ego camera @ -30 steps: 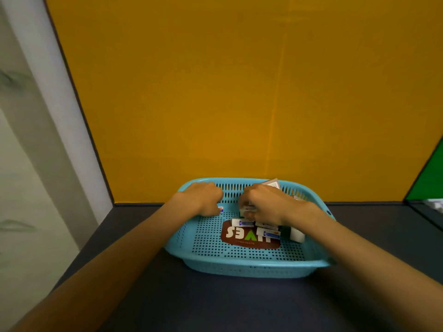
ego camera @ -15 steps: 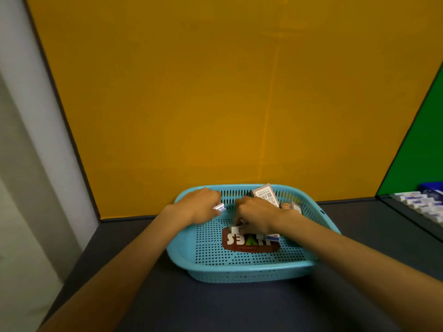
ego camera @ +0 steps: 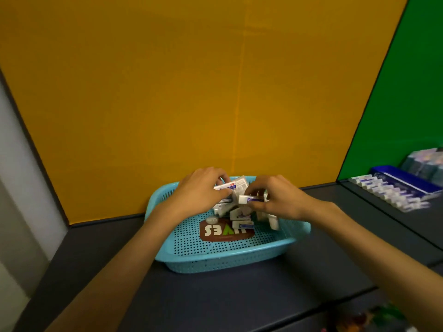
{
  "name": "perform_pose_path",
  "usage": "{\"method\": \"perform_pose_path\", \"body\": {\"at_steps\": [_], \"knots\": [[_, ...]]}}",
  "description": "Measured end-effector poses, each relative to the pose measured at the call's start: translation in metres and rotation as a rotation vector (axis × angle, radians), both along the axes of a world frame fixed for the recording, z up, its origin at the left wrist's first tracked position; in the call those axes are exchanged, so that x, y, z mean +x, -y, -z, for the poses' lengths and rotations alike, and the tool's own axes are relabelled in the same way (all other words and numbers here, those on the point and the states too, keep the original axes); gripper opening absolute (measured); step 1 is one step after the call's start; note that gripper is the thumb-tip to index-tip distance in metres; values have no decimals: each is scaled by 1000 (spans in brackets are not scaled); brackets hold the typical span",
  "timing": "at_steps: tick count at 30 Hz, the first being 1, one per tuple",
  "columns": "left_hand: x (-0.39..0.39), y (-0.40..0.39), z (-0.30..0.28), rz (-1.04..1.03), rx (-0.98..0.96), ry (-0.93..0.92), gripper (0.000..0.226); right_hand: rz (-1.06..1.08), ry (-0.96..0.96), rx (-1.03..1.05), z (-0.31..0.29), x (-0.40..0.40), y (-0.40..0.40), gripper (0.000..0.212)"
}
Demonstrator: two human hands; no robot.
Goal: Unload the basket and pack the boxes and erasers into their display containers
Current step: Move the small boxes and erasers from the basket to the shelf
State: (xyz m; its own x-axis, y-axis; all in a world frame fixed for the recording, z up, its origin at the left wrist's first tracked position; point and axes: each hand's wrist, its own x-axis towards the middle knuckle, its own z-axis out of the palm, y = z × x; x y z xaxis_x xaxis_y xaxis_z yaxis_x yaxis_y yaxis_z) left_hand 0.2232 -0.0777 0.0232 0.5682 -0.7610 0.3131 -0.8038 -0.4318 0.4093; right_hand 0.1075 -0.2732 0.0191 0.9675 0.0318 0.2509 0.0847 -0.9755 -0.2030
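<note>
Both hands pinch erasers over the eraser-strewn blue basket.

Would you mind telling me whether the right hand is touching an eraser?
Touching. The head view shows the right hand pinching a white eraser between thumb and fingers above the basket.

basket: 1 | hands: 2 | blue tray: 1

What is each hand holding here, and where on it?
Left hand grips a white boxed eraser at its left end. Right hand pinches a white blue-sleeved eraser at its right end.
</note>
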Motion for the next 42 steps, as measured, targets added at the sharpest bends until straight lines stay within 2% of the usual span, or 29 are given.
{"method": "perform_pose_path", "body": {"at_steps": [4,14,24,32,42], "knots": [[-36,32,-3,59,-13,13,22,69,36,6,-1,-43,39,23],[-166,166,7,159,-88,-31,21,238,77,231,24,-200,173,14],[-271,294,41,96,-57,-81,19,330,78,321,49,-331,298,13],[-288,375,49,25,32,5,20,298,71,303,62,-347,376,14],[-222,481,68,-7,71,46,27,222,12,308,64,-297,467,16]]}}
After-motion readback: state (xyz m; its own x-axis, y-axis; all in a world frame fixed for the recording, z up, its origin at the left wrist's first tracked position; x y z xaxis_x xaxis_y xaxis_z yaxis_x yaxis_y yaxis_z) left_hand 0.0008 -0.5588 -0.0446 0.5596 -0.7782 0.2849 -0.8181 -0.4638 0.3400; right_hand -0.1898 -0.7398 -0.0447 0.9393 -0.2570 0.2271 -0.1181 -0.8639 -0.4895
